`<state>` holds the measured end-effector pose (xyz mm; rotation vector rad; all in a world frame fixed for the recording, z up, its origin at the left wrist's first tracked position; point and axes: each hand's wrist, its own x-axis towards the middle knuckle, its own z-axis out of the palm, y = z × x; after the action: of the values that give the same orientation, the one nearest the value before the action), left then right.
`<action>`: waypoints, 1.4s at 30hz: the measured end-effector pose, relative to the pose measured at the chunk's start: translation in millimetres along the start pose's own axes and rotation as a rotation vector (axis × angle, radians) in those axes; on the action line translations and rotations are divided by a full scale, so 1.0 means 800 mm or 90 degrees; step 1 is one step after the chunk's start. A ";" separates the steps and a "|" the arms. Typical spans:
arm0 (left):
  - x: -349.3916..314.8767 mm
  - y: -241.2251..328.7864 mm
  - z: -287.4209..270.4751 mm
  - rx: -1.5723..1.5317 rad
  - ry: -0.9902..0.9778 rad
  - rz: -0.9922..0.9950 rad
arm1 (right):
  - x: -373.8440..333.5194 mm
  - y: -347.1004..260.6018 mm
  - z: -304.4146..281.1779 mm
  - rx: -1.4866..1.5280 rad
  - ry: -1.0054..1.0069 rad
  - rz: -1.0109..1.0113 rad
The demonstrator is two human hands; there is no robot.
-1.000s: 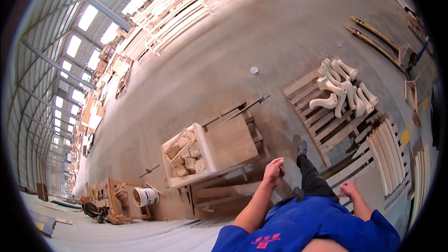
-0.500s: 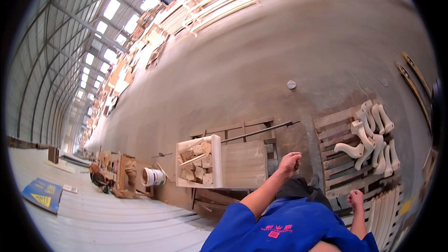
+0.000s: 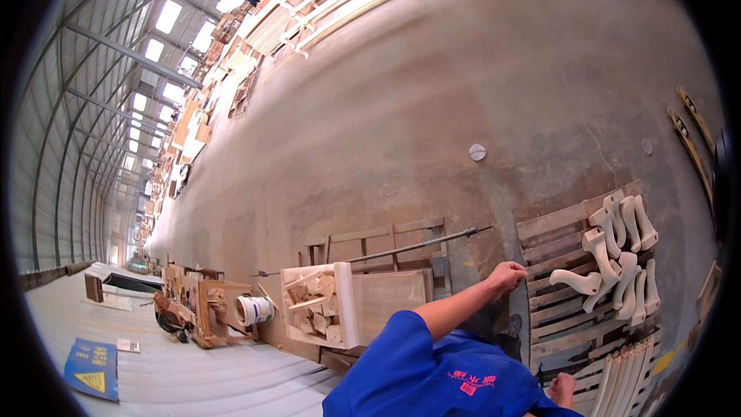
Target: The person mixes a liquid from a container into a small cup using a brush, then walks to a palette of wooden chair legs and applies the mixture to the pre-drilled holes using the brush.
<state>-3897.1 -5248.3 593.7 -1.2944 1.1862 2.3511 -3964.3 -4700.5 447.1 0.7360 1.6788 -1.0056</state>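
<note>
My left hand is held out in front of me, its fingers curled into a loose fist with nothing seen in them. It is close to the near left edge of a slatted wooden pallet but apart from it. Several pale, curved wooden furniture legs lie in a pile on that pallet. Lower down, near my right side, my right hand is also curled, and I see nothing in it. Beside it lies a row of long, pale wooden pieces.
To my left stands an open box of wood blocks, near a metal rod and a white bucket. A round disc lies on the floor. Two yellowish forks are at the far right. Timber stacks line the back.
My left hand has swung right toward the pallet, and my right hand has dropped back toward my body. The view has shifted slightly, so the box and pallet sit lower.
</note>
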 end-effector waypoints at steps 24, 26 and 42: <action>0.583 -0.045 0.119 1.162 -0.186 0.300 | 0.336 -0.153 0.247 -0.107 0.111 -0.074; 0.644 -0.068 0.185 1.239 -0.227 0.335 | 0.397 -0.161 0.246 -0.007 0.106 -0.076; 0.784 -0.168 0.299 1.124 -0.682 0.533 | 0.519 -0.190 0.275 0.720 0.246 -0.103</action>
<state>-4347.2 -5102.8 98.8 0.9726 2.2921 0.7837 -4123.8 -4963.9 61.0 1.6034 1.3801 -2.0618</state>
